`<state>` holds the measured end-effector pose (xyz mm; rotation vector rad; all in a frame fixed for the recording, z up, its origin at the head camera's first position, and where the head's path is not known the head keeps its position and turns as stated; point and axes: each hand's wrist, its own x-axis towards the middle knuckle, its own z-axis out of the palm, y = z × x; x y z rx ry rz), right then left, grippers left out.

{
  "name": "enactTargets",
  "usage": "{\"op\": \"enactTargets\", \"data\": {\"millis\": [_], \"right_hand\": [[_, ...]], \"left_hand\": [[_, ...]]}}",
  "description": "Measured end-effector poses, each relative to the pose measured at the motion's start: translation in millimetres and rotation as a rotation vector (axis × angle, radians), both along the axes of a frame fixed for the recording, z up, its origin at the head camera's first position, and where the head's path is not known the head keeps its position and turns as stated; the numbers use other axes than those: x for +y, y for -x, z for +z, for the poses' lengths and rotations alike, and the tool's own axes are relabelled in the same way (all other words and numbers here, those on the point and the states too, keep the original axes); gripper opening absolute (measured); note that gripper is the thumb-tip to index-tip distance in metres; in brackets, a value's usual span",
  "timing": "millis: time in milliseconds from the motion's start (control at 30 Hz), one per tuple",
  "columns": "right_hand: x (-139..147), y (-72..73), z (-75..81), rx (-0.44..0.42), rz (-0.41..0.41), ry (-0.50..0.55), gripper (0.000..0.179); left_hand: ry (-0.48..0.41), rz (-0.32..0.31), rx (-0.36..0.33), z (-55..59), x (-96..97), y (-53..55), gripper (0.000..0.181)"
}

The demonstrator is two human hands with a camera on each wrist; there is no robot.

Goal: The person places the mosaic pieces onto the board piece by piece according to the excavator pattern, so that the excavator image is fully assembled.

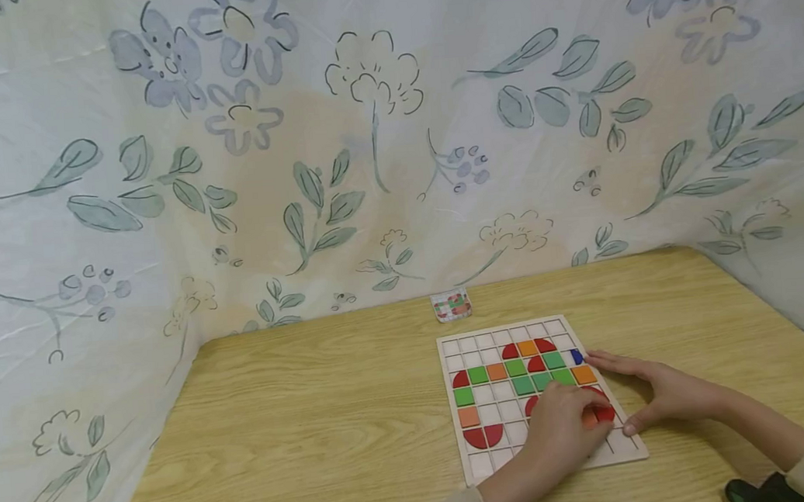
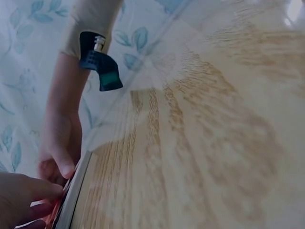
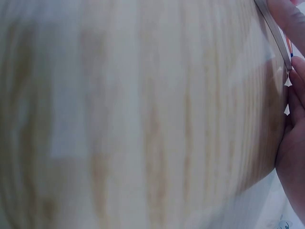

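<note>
A white square-grid board (image 1: 489, 344) lies on the table, its cells partly filled with flat coloured tiles. Green tiles (image 1: 553, 359), orange tiles (image 1: 526, 348) and rounded red tiles (image 1: 485, 436) make up most of the pattern. My left hand (image 1: 561, 426) reaches over the lower right part of the board. Its thumb and fingertips pinch at a red tile (image 1: 605, 414) there, and the hand hides cells beneath it. Along the board's right edge rests my right hand (image 1: 664, 394), fingers extended and thumb spread. Its fingertips are beside a dark blue tile (image 1: 577, 357).
A small printed card (image 1: 451, 306) with a coloured pattern lies behind the board. The wood-grain table (image 1: 315, 412) extends widely to the left. Flower-patterned cloth (image 1: 381, 151) hangs behind it. A black wrist device (image 1: 762, 490) is by the right sleeve.
</note>
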<state>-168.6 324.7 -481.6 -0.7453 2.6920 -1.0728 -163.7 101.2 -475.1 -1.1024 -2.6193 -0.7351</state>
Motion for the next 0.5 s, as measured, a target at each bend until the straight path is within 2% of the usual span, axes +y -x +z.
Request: {"op": "enactTargets", "data": {"millis": [200,267,400,500], "right_hand": [[0.8,-0.5,-1.1,-0.014,0.0,0.015,0.087],[0.4,-1.0,-1.3,-0.023,-0.009,0.006,0.087],[0.6,-2.0,-2.6,-0.029,-0.016,0.0,0.087],[1.6,-2.1,-4.1,-0.022,-0.008,0.01,0.086]], "left_hand": [[0.054,0.032,0.046,-1.4,4.1,-1.8,0.018],[0.108,0.04,0.104,-1.8,5.0,-2.4,0.019],[0.204,0.019,0.264,-2.5,5.5,-4.2,0.021],[0.211,-0.004,0.31,-2.8,6.5,-5.5,0.019]]}}
